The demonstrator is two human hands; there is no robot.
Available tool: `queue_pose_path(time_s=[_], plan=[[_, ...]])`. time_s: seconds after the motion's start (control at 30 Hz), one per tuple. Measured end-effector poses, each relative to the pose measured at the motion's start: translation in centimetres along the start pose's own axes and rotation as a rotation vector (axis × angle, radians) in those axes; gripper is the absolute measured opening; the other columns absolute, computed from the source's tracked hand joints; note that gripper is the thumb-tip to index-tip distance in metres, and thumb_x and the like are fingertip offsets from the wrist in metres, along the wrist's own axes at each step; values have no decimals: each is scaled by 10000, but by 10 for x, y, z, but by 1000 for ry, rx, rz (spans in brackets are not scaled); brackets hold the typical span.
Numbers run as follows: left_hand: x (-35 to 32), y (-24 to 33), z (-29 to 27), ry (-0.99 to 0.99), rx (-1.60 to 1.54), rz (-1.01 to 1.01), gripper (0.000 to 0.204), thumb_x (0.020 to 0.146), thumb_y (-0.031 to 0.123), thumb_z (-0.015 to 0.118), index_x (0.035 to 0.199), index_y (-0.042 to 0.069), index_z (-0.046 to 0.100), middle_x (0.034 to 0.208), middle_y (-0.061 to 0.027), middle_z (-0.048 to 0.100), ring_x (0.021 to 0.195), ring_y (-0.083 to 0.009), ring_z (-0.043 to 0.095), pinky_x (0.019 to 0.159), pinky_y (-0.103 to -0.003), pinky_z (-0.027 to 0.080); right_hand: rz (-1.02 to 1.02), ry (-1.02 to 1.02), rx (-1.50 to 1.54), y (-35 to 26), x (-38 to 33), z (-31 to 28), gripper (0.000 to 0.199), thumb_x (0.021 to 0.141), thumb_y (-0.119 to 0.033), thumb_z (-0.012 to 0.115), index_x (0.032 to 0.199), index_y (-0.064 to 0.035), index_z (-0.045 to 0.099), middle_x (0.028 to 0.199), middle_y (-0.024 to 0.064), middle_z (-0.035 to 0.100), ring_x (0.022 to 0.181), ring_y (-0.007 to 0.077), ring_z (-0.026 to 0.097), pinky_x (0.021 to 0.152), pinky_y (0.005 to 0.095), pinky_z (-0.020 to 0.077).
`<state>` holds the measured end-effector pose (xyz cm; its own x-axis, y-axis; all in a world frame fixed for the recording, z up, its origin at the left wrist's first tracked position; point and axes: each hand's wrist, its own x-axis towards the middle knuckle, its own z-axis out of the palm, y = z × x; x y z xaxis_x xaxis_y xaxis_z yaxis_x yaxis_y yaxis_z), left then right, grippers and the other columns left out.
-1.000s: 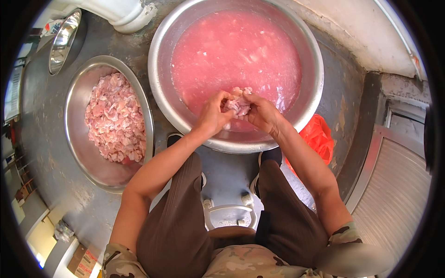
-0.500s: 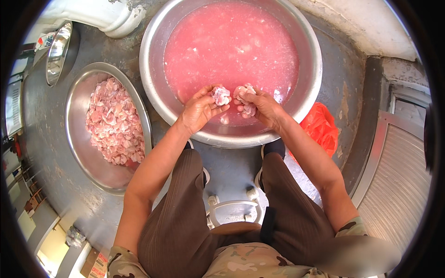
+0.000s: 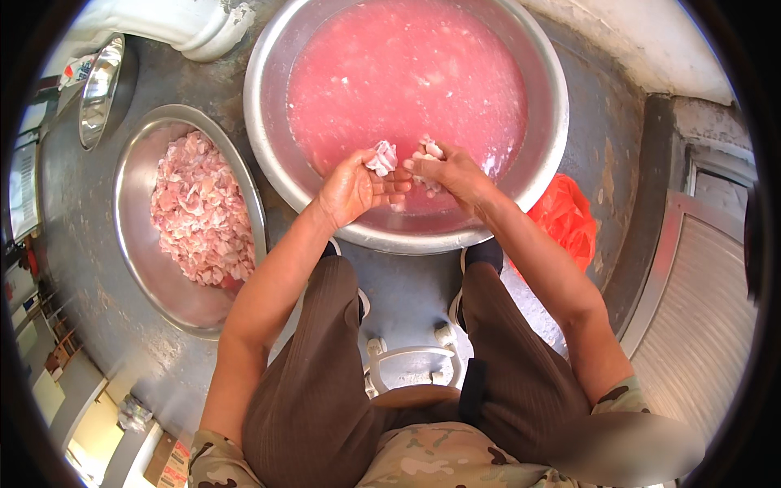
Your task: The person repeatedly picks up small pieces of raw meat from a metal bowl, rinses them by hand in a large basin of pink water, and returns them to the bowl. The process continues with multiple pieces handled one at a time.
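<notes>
- Raw meat piece (image 3: 382,159) held at the thumb side of the left hand (image 3: 348,192), its other fingers (image 3: 394,187) loosely extended.
- Right hand (image 3: 460,175) clasps a second meat clump (image 3: 428,151) between thumb and fingers.
- Both are above pink liquid (image 3: 407,81) in a wide metal basin (image 3: 547,106).

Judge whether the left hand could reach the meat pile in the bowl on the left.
Probably yes: the meat pile lies uncovered and nothing tall stands between, though the left hand holds a meat piece.

Water (image 3: 407,73) pink, wht-flecked; meat (image 3: 382,159) pink/wht; bag (image 3: 565,221) red; trousers (image 3: 305,366) dk brn; shirt (image 3: 431,455) tan/brn camo.
</notes>
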<state>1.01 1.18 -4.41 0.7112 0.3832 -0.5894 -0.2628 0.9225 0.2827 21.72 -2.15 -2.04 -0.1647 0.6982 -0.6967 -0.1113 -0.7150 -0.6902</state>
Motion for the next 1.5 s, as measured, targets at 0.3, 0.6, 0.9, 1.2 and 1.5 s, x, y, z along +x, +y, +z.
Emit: queue_pose_path(time_s=[0.3, 0.6, 0.9, 1.2, 1.5], plan=[[5, -3, 13, 48, 394, -165, 656, 936, 553, 268, 1190, -11, 484, 1073, -209, 612, 976, -288, 621, 853, -394, 502, 17, -184, -97, 15, 22, -1, 415, 768, -304, 730, 1054, -33, 600, 842, 20, 620, 727, 79, 563, 549, 234, 445], [1, -13, 19, 327, 612, 195, 392, 923, 418, 503, 1056, 50, 535, 969, -103, 613, 890, -189, 615, 755, -326, 521, 138, -270, 162, 17, 12, -17, 402, 839, -386, 648, 1044, -41, 613, 793, 3, 604, 638, 56, 557, 474, 178, 468], [1, -12, 7, 176, 488, 227, 112, 910, 146, 562, 991, 72, 542, 935, -34, 598, 878, -131, 585, 775, -288, 500, 182, -330, 212, 10, 8, -17, 378, 828, -347, 672, 1043, -43, 605, 869, 28, 611, 693, 85, 554, 514, 204, 473], [-1, -10, 4, 152, 249, 201, 122, 905, 170, 562, 986, 78, 554, 993, -65, 613, 903, -166, 593, 828, -335, 490, 47, -250, 148, 13, 9, -14, 398, 766, -151, 735, 1106, -50, 554, 871, 2, 601, 720, 80, 554, 523, 213, 464], [1, -6, 2, 111, 13, 283, 118, 892, 124, 541, 989, 58, 555, 1143, -155, 590, 1071, -251, 567, 963, -422, 448, 138, -179, 184, 13, 12, -18, 335, 887, -347, 571, 1016, -39, 581, 818, 31, 596, 680, 98, 542, 502, 226, 462]])
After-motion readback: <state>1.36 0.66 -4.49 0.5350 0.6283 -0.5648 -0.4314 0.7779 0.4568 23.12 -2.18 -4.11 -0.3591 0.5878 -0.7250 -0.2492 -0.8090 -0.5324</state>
